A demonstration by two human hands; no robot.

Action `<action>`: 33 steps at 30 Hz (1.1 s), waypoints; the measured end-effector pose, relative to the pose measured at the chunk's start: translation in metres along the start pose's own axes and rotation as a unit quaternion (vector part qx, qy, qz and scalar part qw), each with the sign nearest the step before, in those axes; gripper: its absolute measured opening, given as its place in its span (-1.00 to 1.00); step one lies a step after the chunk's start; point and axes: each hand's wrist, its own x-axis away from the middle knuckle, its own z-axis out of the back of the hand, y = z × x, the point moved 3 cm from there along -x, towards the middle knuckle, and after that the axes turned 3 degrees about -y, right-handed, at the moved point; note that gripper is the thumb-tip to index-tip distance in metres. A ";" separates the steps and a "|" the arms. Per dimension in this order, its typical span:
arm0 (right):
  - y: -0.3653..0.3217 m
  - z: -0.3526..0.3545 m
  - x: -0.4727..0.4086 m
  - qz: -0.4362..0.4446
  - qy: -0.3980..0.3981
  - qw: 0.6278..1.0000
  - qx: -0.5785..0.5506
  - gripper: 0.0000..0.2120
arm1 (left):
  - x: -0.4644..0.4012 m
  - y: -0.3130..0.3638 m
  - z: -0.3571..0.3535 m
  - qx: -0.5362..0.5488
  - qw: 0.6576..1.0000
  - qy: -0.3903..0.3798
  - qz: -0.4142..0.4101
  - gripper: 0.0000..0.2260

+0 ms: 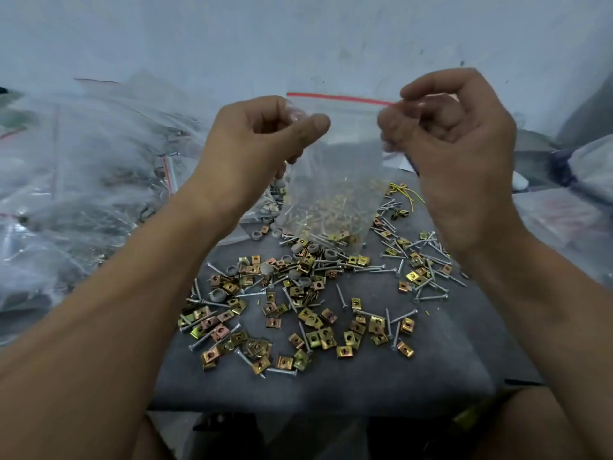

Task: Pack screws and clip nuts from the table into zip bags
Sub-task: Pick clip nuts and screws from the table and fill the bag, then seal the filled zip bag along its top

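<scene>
Because its red-striped zip edge is pinched at either end by the left hand [265, 134] and right hand [441, 134], the clear plastic zip bag [335, 180] is held upright, hardware settled low, above loose silver screws [341, 295] and brass-coloured clip nuts [318, 336] on the dark grey table [331, 386].

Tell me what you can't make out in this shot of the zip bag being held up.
- Zip bag, head view: whether its red seal is closed; too fine to tell.
- Bag's contents: the count is blurred behind plastic.
- Left hand and right hand: fingertips hidden behind their own knuckles.
- Pile of bags at left: contents blurred.

Clear glossy plastic zip bag [335, 167]
</scene>
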 end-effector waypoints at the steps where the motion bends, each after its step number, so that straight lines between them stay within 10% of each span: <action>1: 0.000 0.004 0.001 -0.009 0.011 1.000 -0.019 -0.68 | 0.000 -0.002 -0.001 -0.024 1.000 -0.003 -0.008 -0.76; 33: 0.001 -0.002 0.012 -0.116 -0.005 0.991 -0.062 -0.66 | 0.007 0.006 -0.026 0.125 0.992 0.000 0.019 -0.93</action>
